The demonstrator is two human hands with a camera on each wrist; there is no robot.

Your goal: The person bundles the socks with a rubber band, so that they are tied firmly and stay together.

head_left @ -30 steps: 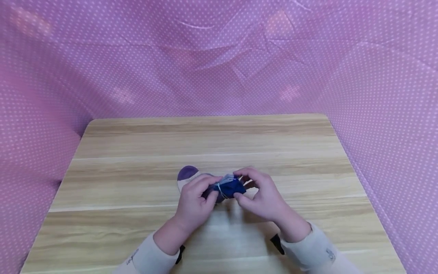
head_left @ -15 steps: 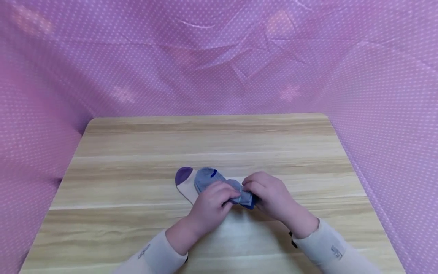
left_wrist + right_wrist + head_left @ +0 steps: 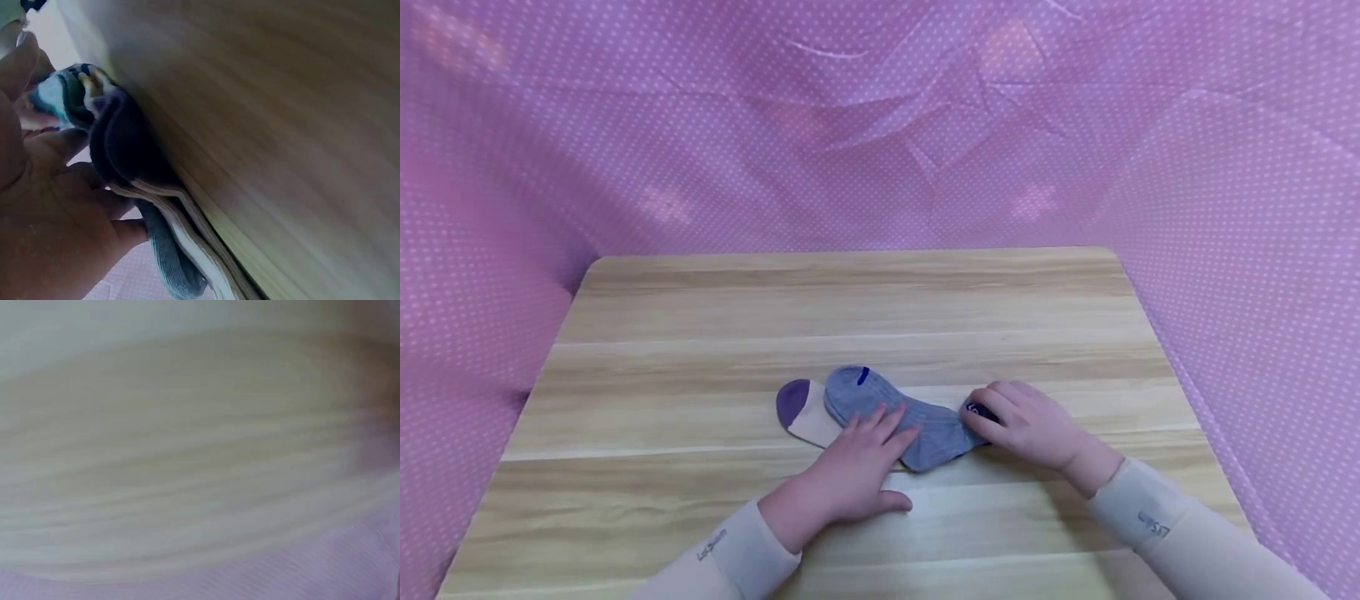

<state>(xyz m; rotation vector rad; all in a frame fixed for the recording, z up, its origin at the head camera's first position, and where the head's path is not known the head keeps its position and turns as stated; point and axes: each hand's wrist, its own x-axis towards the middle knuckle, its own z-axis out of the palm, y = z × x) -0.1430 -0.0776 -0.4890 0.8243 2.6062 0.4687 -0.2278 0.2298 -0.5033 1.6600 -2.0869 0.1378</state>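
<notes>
A grey-blue sock (image 3: 936, 433) with a dark blue mark near its toe lies flat on top of a cream sock with a purple toe (image 3: 793, 403). My left hand (image 3: 853, 479) rests on the socks with its fingers spread. At the cuff end, the fingers of my right hand (image 3: 1033, 429) curl over the sock and grip it; a dark blue patch with white marks shows between them. From the left wrist, layered sock edges appear beside my left palm (image 3: 56, 206), including a dark heel (image 3: 134, 144). The right wrist view is blurred, with no sock to make out.
The socks lie on a wood-grain table (image 3: 700, 317) with rounded far corners. Pink cloth with white dots (image 3: 880, 150) hangs behind the table and along both sides.
The folded bundle with a thin light band around it has been opened out flat. My right hand has moved right with the cuff; my left hand has let go and spread its fingers.
</notes>
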